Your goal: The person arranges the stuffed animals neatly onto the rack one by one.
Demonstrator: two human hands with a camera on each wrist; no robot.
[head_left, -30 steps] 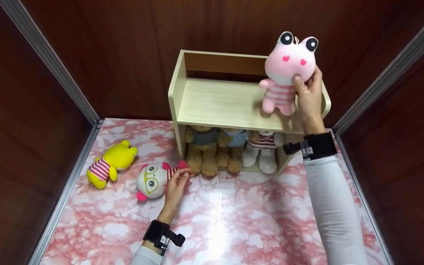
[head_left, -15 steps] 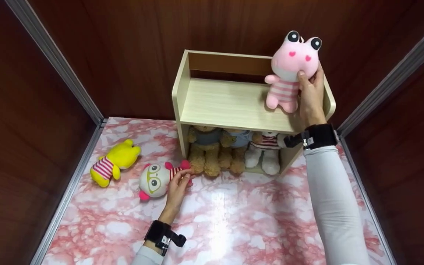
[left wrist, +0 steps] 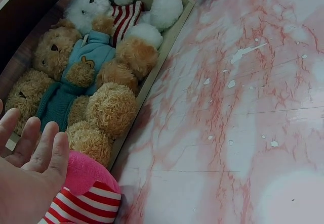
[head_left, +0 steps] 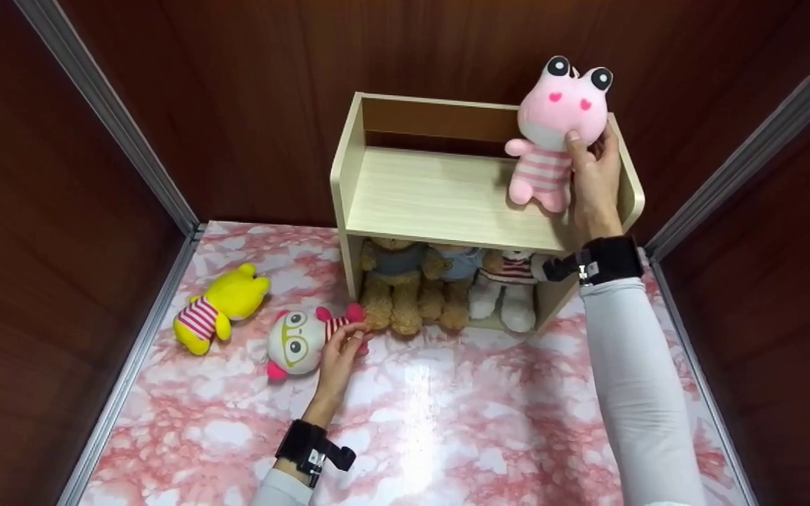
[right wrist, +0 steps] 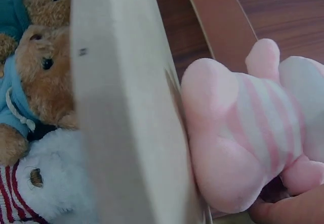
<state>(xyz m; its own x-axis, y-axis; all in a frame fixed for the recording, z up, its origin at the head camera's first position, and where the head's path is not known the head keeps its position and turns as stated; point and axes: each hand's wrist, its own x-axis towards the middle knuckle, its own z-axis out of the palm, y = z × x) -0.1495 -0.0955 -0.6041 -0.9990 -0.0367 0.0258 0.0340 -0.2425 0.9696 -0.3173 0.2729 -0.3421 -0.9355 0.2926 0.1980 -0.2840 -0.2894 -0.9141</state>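
A pink frog plush (head_left: 553,119) with striped body stands upright on the upper board of a pale wooden shelf (head_left: 426,193), at its right end. My right hand (head_left: 596,184) grips it by the side of the head and neck, thumb in front. In the right wrist view, the frog's feet (right wrist: 223,173) touch the board. A panda plush (head_left: 299,344) with yellow glasses lies on the floor left of the shelf. My left hand (head_left: 338,362) rests beside its striped body; in the left wrist view the fingers (left wrist: 43,150) are extended, not curled round it.
A yellow plush (head_left: 219,309) in a striped top lies farther left. Two brown teddy bears (head_left: 391,295) and a white bear (head_left: 503,302) sit in the lower compartment. Dark wooden walls (head_left: 250,105) with metal corner rails enclose the pink marbled floor (head_left: 461,422).
The view has shifted slightly. The right hand has brought the frog a little lower and nearer the shelf's right side panel. My left hand stays by the panda.
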